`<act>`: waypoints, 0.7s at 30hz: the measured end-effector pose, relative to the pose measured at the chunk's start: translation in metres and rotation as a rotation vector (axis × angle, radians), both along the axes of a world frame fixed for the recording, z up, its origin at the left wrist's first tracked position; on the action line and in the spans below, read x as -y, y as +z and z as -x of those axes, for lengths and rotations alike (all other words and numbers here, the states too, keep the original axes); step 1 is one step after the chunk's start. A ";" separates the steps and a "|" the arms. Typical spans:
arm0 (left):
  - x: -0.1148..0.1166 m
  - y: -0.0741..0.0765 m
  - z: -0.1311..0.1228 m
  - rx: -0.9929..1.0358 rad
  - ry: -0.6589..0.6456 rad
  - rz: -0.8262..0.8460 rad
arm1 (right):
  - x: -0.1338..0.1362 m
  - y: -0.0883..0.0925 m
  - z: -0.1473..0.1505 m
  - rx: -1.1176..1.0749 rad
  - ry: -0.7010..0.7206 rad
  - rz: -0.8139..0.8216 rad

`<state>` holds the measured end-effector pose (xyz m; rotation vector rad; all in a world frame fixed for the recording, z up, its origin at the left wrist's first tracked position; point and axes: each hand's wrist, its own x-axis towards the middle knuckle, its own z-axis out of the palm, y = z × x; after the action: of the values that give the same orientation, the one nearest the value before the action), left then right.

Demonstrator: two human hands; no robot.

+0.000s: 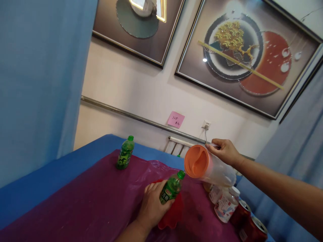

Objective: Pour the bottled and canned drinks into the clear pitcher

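My left hand is wrapped round a small green bottle with a green cap, held tilted over a red tray on the purple sheet. My right hand grips the handle of a clear plastic jug with an orange lid. The jug is tipped on its side, lid end toward the green bottle's cap and just above it. The two are close, and I cannot tell whether they touch.
A second green bottle stands upright at the far left of the purple sheet, which covers a blue table. A white bottle and red cans sit at the right. Blue curtains hang on both sides; framed pictures hang on the wall.
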<state>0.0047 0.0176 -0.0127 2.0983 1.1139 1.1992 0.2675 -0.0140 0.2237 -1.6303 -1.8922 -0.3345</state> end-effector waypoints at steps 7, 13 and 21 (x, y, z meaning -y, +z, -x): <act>0.000 0.000 0.000 -0.010 -0.003 0.016 | -0.001 0.000 0.002 -0.006 0.012 0.003; 0.000 -0.002 0.000 -0.006 -0.007 0.007 | 0.000 0.001 0.002 -0.010 0.011 0.007; 0.000 -0.001 0.000 -0.001 -0.001 0.005 | 0.000 0.001 0.004 -0.003 0.001 0.015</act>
<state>0.0048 0.0173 -0.0138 2.0955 1.1158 1.1936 0.2635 -0.0144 0.2250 -1.6387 -1.8975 -0.3181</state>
